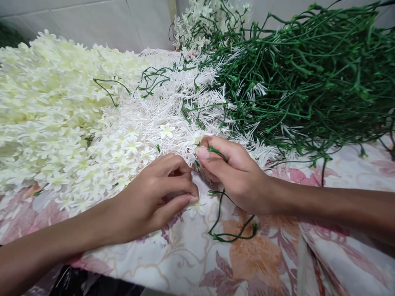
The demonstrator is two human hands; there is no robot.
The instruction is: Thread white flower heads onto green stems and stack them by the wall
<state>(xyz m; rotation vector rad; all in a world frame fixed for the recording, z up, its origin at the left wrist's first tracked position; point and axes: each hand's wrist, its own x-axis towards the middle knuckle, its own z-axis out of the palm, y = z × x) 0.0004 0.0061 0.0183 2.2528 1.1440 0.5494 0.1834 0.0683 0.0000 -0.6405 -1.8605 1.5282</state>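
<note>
My right hand [228, 168] is closed on a green plastic stem [217, 153], pinched between thumb and forefinger, with a pale flower bit at the fingertips. More of a branched green stem [233, 236] hangs below that hand over the cloth. Left of it, my left hand [169, 193] has thumb and forefinger pinched together at a white flower [196, 206] low over the cloth. Just beyond both hands spreads a heap of thin white plastic strands [154, 113], with a single white flower [167, 130] on top.
Pale yellow-white flowers [55, 102] are heaped at the left. A big pile of green stems [324, 78] fills the right. Assembled white flowers on stems [210, 24] stand at the back by the tiled wall [92, 24]. Floral cloth [173, 267] lies underneath.
</note>
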